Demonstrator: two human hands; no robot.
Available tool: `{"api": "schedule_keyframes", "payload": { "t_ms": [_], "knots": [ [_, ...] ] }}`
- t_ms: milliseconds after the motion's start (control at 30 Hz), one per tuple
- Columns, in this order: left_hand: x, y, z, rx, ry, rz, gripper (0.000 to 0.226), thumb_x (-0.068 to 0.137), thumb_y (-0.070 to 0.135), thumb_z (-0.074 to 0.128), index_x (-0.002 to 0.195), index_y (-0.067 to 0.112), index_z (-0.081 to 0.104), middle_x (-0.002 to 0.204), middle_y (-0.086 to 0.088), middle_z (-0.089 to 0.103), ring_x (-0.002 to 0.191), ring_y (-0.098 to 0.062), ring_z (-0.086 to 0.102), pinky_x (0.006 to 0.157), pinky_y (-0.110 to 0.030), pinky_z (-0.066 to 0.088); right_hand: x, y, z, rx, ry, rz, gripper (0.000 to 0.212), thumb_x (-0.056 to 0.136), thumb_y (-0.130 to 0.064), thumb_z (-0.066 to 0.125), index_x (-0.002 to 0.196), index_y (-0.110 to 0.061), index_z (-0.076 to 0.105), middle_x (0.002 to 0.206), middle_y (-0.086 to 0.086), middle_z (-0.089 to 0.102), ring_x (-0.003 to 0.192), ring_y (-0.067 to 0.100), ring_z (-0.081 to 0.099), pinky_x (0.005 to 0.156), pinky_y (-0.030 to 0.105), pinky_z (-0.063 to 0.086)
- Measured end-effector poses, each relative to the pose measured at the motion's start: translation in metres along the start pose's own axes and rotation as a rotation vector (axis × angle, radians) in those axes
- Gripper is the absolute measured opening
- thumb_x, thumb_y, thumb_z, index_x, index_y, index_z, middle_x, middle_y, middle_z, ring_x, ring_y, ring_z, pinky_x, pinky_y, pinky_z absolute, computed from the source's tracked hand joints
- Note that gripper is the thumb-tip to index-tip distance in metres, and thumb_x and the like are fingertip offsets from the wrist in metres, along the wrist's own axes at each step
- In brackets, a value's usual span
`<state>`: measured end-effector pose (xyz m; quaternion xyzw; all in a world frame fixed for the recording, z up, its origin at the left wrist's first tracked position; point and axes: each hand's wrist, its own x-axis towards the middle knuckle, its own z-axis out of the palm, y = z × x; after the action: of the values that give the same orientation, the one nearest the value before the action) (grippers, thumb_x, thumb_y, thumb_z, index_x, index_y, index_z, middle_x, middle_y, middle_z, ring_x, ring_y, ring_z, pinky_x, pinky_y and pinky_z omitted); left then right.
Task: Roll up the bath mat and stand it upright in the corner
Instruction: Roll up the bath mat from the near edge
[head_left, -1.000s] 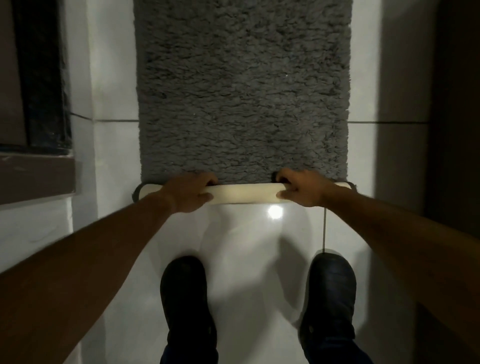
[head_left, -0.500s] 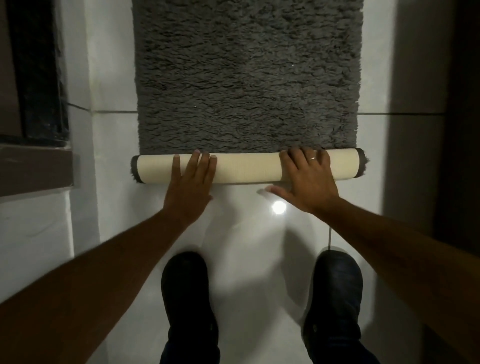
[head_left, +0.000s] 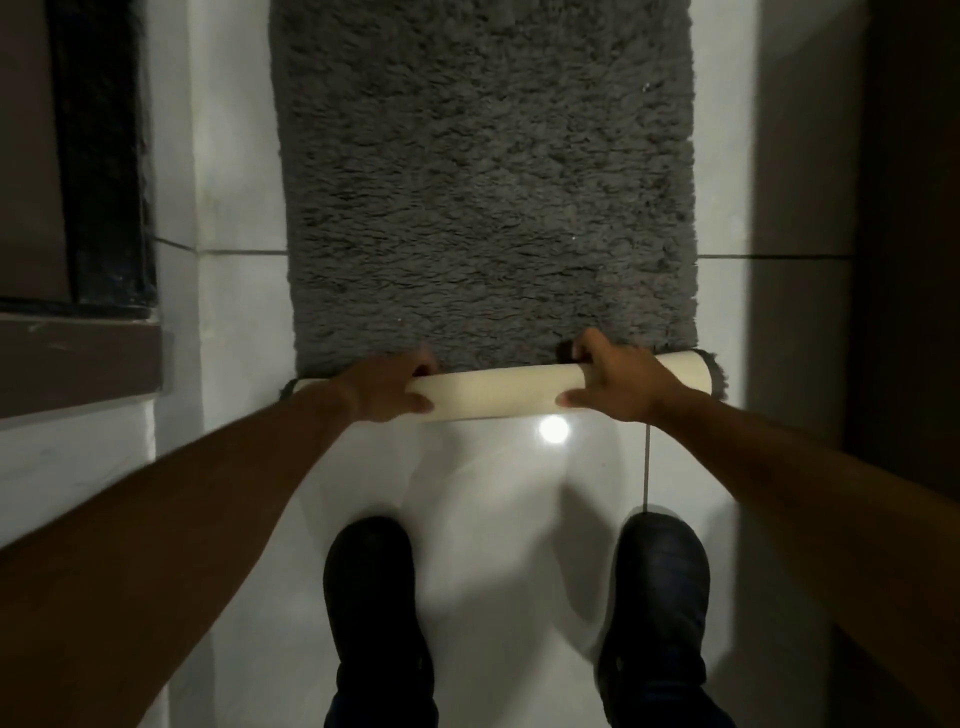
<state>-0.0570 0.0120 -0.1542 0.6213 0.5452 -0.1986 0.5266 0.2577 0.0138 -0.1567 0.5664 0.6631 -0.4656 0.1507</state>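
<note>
Head view. My left hand (head_left: 387, 387) and right hand (head_left: 615, 384) are both wrapped over the rolled section (head_left: 498, 392) of the bath mat (head_left: 483, 182), fingers curled across its far side and thumbs against the near side. The rolled section lies crosswise on the white tiled floor (head_left: 483, 493), cream backing facing out, with a dark pile fringe showing at its right end. The unrolled remainder extends flat away from me, grey pile up, and runs out of frame at the top. My two dark shoes (head_left: 379, 613) stand just behind the roll, well apart from each other.

Assessment: the rolling step is at an early stage; most of the mat remains flat.

Fault conditions from here:
- Uneven advance of one hand would skew the roll into a cone, and the ends would not sit flush for standing upright. The right end already sits slightly farther forward than the left.
- Slack grip would leave a loose core, so the roll could sag or unwind when stood.
- The glossy tile may let the flat portion slide ahead instead of winding in.
</note>
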Motion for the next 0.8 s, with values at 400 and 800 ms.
{"api": "schedule_keyframes", "payload": {
  "t_ms": [400, 800],
  "knots": [
    [-0.012, 0.000, 0.064, 0.526, 0.640, 0.095, 0.082, 0.085, 0.060, 0.056, 0.144, 0.006, 0.037, 0.141, -0.027, 0.044, 0.133, -0.046, 0.037, 0.111, -0.061, 0.025, 0.018, -0.019, 0.018, -0.347, 0.564, 0.106, 0.046, 0.102, -0.039, 0.041, 0.138, -0.011, 0.051, 0.132, 0.020, 0.055, 0.126, 0.040, 0.043, 0.115, 0.060, 0.019],
    [0.019, 0.008, 0.009, 0.575, 0.617, -0.017, 0.058, 0.085, 0.033, 0.069, 0.135, 0.013, 0.047, 0.126, -0.017, 0.062, 0.113, -0.037, 0.055, 0.104, -0.062, 0.034, 0.028, -0.008, -0.019, -0.520, 0.387, -0.190, 0.061, 0.084, -0.044, 0.070, 0.133, -0.013, 0.050, 0.131, 0.016, 0.059, 0.121, 0.037, 0.051, 0.106, 0.052, 0.032]
  ]
}}
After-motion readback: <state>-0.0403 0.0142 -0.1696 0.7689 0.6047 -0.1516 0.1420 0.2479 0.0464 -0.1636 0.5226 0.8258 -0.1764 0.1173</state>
